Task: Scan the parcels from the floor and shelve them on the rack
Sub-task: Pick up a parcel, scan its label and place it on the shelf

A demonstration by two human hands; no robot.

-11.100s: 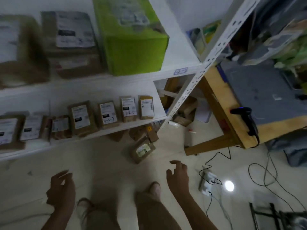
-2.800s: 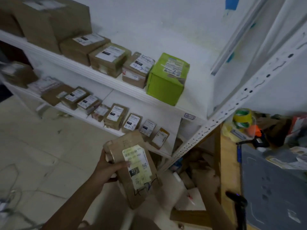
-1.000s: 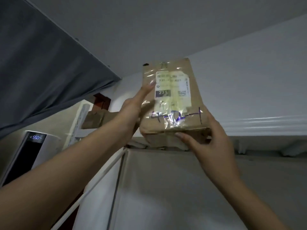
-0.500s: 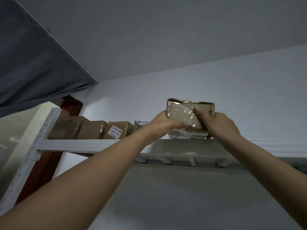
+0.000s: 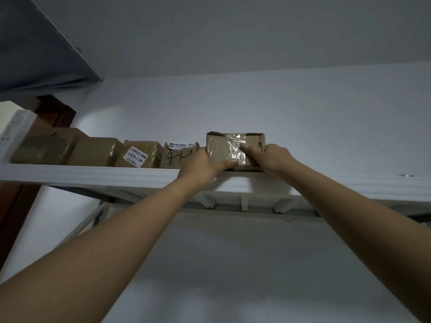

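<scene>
On the top shelf point(image 5: 93, 174), just right of the pen-marked box point(image 5: 180, 155), my left hand point(image 5: 200, 166) grips the parcel point(image 5: 231, 150) low, thumb across its front. A second ago I held it in the air; now it sits down, so this one is nearly shelved. It is brown cardboard with shiny tape, label out of sight. My right hand point(image 5: 272, 157) clamps its right end.

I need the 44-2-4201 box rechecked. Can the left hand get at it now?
Likely yes: the left hand grips the taped parcel on the same shelf, and the 44-2-4201 box faces out unblocked.

Pkg point(image 5: 225, 149) raised overhead & now set on top shelf point(image 5: 81, 174).
</scene>
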